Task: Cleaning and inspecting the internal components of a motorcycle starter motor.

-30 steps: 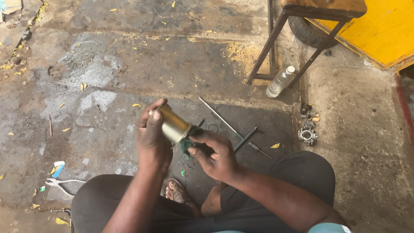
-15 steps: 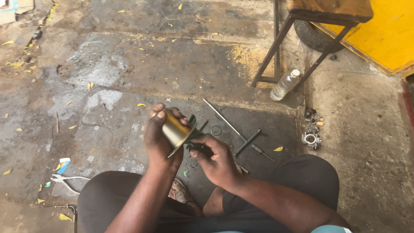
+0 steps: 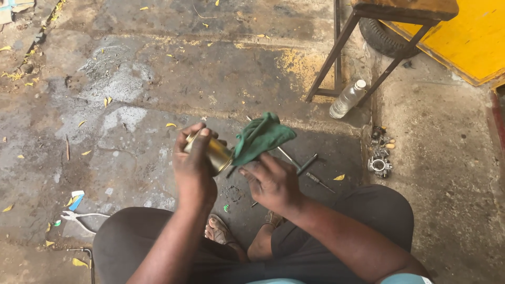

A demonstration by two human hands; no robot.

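over the floor (image 3: 158, 105) near its middle, the left hand (image 3: 193, 164) keeps gripping the brass cylinder (image 3: 211, 152) while the right hand (image 3: 271, 181), fingers pinched closed, has now drawn a green cloth (image 3: 260, 137) out against it.

The left hand (image 3: 193, 167) grips a brass cylinder (image 3: 212, 151) while the right hand (image 3: 272, 181) holds a green cloth (image 3: 261, 137) against it.

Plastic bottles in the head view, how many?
1. A clear plastic bottle with a white cap lies on the concrete floor, leaning against the metal stand's leg. Others may be hidden behind the stand.
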